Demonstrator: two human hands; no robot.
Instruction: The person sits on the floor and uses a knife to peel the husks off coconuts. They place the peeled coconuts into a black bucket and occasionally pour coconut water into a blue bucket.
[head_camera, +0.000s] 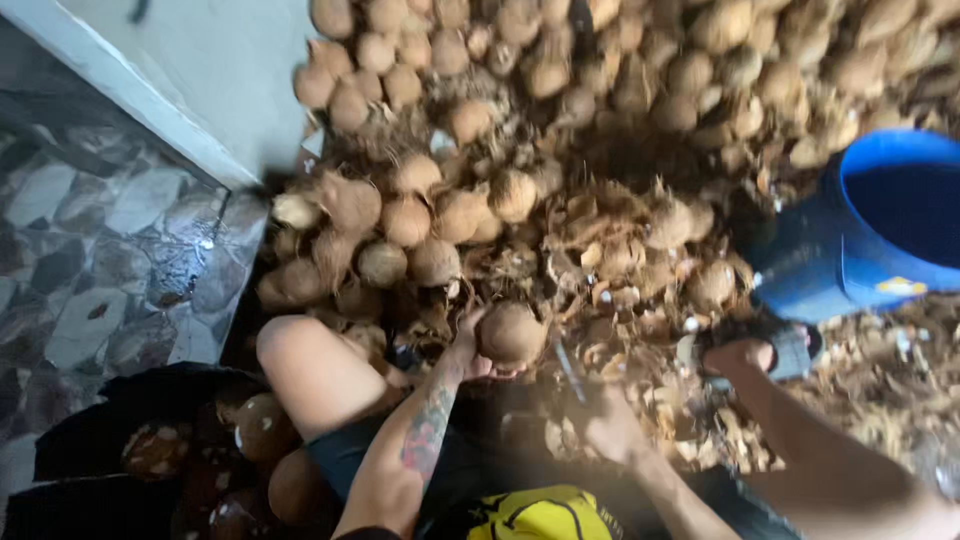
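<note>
Patterned stone tiles (100, 260) cover the floor at the left edge of the head view, beside a pale concrete ledge (150, 95), and a great heap of brown, fibrous husked coconuts (560, 110) fills the ground from the top edge down to the person's knees.

The left hand (468, 350) cups a round, brown, hairy coconut (511, 333) from its left side and underneath, fingers curled around it, holding it just above the litter of torn husk scraps (610, 290) at the foot of the heap. The right hand (612, 428) is blurred; its fingers seem closed around a thin, dark tool handle whose narrow blade (570, 372) points up toward the coconut, though the grip cannot be told for sure.

A blue plastic bucket (880, 230) stands at the right edge, and darker, smoother peeled coconuts (255, 430) lie in a black bag at the lower left corner.

To work well, the coconut likely wants a firm, steady hold, with the supporting fingers kept clear of the blade's path.
</note>
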